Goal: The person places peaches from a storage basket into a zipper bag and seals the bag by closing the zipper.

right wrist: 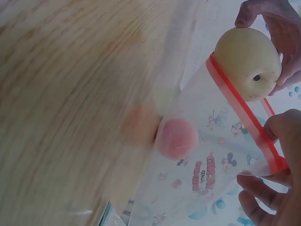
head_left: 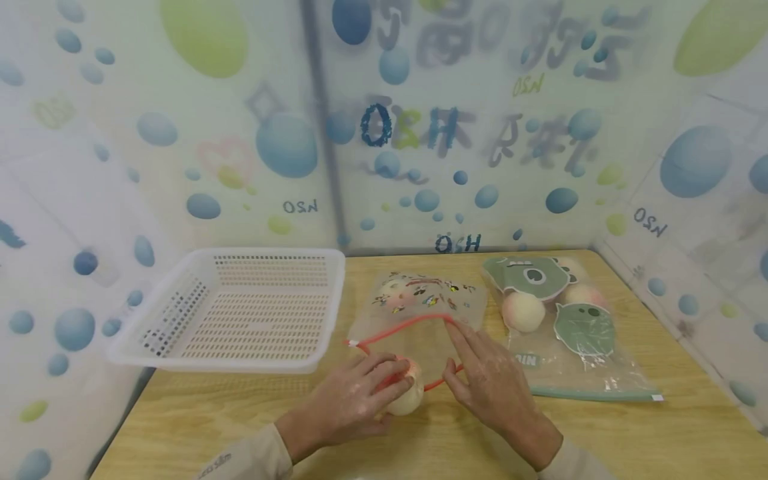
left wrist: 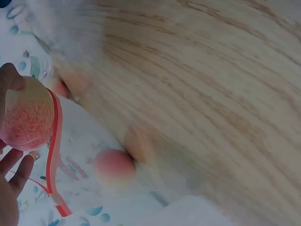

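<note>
My left hand grips a pale yellow and pink peach at the open mouth of a clear zip bag. The bag has a red zip edge and cartoon prints. In the right wrist view the peach overlaps that edge, its stem end facing the camera. My right hand holds the bag's mouth at its right end, thumb and fingers at the red strip. Deeper in the bag lies another peach, reddish through the plastic. A white slider sits at the left end of the zip.
A white perforated basket stands at the left on the wooden table. To the right lies a second clear bag with green cartoon figures, several peaches and a green zip edge. Patterned curtains enclose the back and sides.
</note>
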